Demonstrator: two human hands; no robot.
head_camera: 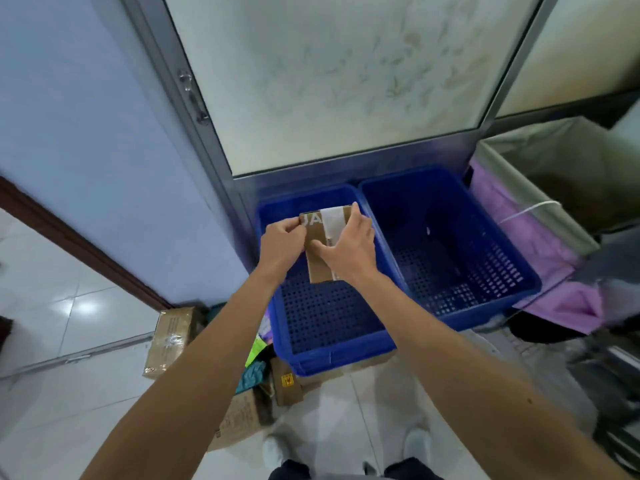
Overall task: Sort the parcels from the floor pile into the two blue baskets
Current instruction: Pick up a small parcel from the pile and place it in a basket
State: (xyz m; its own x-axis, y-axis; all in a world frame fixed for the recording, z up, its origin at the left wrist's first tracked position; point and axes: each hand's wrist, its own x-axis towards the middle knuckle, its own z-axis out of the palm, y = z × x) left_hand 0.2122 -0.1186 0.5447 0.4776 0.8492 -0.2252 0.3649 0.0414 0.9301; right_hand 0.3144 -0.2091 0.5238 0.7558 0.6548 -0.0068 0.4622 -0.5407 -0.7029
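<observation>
Parcel: a flat brown cardboard parcel point(320, 249) with a white label was held at frame centre, above the left basket point(311, 355).
Left hand point(282, 242): its grip was closed on the parcel's left edge.
Right hand point(349, 249): fingers lay over the label side, clasping the right edge.
Baskets: both looked empty; the right basket point(485, 306) sat just beside the left one.
Pile: more parcels point(242, 419) lay on the floor in the lower left.
Doing it well: probably read the label first, then lower the parcel flat into the chosen basket rather than dropping it.
</observation>
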